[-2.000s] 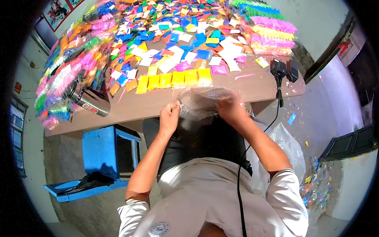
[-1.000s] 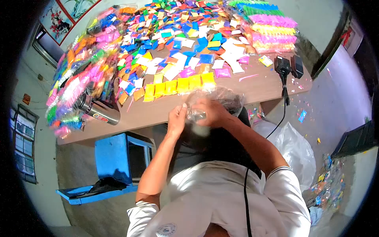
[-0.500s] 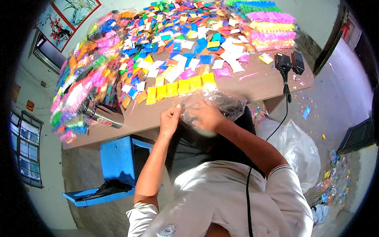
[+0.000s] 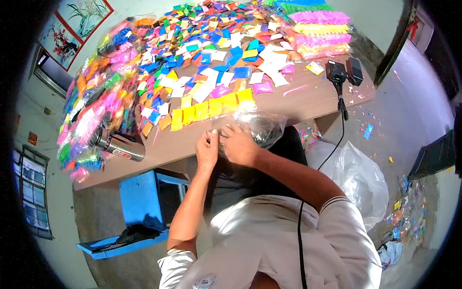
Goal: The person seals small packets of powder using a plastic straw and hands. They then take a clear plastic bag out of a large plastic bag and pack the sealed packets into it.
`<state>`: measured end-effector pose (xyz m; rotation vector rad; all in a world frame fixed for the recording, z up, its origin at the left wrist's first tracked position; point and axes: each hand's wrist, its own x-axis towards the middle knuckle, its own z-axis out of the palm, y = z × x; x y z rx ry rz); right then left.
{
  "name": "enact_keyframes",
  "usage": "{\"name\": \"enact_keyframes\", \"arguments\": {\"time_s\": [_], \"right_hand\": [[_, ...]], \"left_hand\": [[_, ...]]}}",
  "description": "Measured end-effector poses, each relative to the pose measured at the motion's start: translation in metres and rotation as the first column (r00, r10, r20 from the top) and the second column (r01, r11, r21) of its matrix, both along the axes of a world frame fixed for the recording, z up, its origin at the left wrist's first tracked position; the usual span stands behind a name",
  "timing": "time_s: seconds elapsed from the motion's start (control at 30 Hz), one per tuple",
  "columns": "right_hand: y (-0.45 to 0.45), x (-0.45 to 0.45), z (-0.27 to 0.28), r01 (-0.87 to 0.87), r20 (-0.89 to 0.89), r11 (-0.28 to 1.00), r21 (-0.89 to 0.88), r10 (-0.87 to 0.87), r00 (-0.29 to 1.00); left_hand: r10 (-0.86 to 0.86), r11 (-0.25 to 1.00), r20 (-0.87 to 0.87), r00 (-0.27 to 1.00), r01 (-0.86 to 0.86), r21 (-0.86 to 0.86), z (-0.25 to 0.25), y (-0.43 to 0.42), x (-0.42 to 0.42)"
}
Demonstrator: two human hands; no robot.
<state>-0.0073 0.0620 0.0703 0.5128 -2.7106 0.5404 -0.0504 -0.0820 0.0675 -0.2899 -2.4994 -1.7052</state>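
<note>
Head view: at the near edge of the surface (image 4: 174, 142), a clear bag (image 4: 270, 128) spreads ahead and rightward of the right hand (image 4: 240, 146), its half-curled fingers touching it, grip unclear; the left hand (image 4: 207, 148) pinches the bag's left end.

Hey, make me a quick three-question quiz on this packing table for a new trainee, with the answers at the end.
1. How many yellow packets make up the front row?
2. True or false: the metal flask is to the right of that row, in the wearer's view.
3. The right hand is at which thing? A, the flask; B, the clear plastic bag; C, a power adapter.

Key: 1, six; 2, false; 3, B.
</note>
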Motion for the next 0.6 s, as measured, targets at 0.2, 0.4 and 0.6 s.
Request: {"name": "enact_keyframes", "arguments": {"time_s": [0.2, 0.4, 0.6], "right_hand": [[0.096, 0.015, -0.008, 0.248, -0.029, 0.968, -0.044, -0.249, 0.968], [0.101, 0.007, 0.019, 0.348, 0.165, 0.915, 0.204, -0.383, 0.909], [0.044, -0.016, -0.007, 0.092, 0.083, 0.984, -0.152, -0.08, 0.993]], "left_hand": [[-0.029, 0.988, -0.073, 0.997, 0.018, -0.151, -0.006, -0.011, -0.002], [-0.003, 0.998, 0.002, 1.0, 0.003, 0.065, -0.01, 0.007, -0.002], [-0.151, 0.978, 0.098, 0.984, 0.134, 0.158, 0.002, -0.017, -0.005]]}}
